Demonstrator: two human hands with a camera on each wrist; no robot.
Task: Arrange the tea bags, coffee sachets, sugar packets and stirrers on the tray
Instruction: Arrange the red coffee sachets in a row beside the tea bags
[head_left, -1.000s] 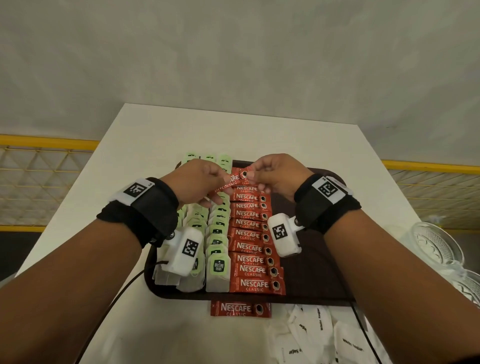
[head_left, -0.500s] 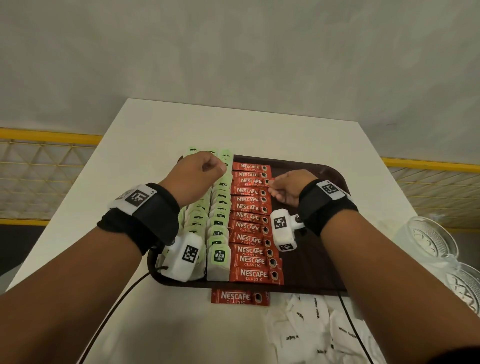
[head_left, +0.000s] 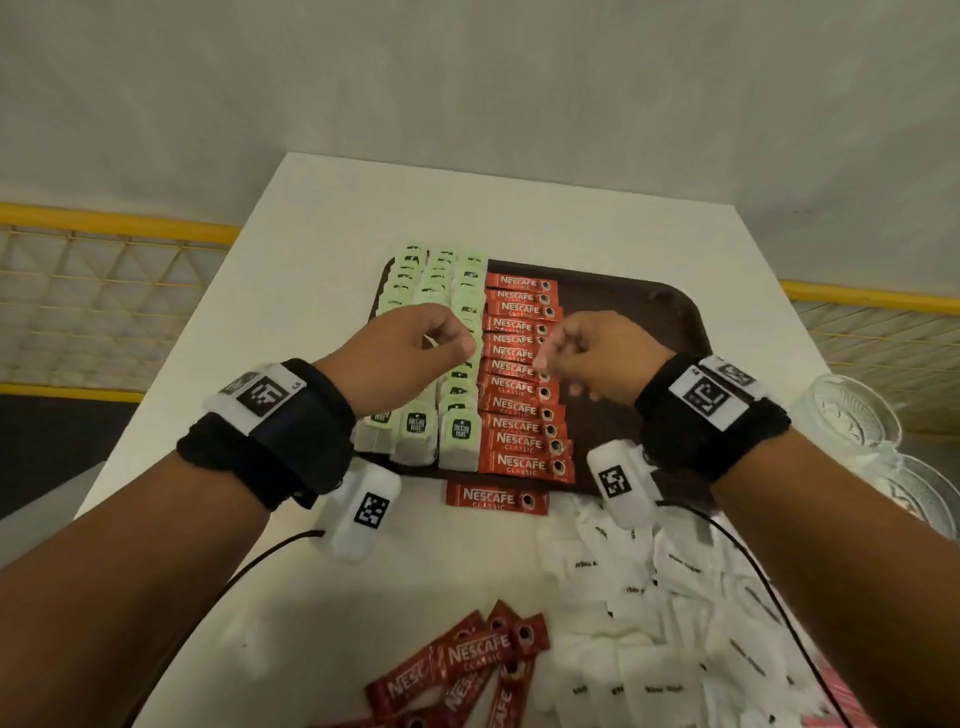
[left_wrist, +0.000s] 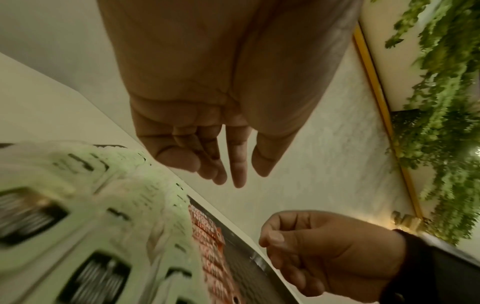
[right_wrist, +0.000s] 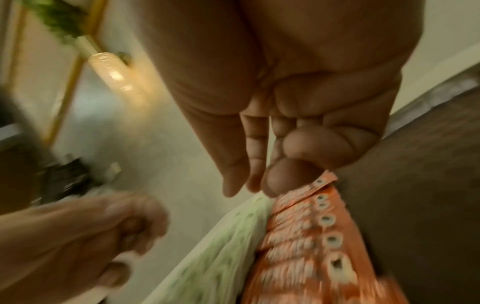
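A column of red coffee sachets (head_left: 522, 374) now fills the middle of the brown tray (head_left: 670, 312), the sachet carried above it a second ago laid at the far end. Each sachet lies flat, long axis across the tray, cup mark to the right, overlapping its neighbour. Green tea bags (head_left: 441, 364) stand in three rows just beside them on the left. The left hand (head_left: 410, 353) and right hand (head_left: 597, 358), both loosely curled and empty, have drawn back over the rows. More sachets (head_left: 467, 670) and sugar packets (head_left: 675, 623) wait on the table (head_left: 322, 260), so coffee appears unfinished.
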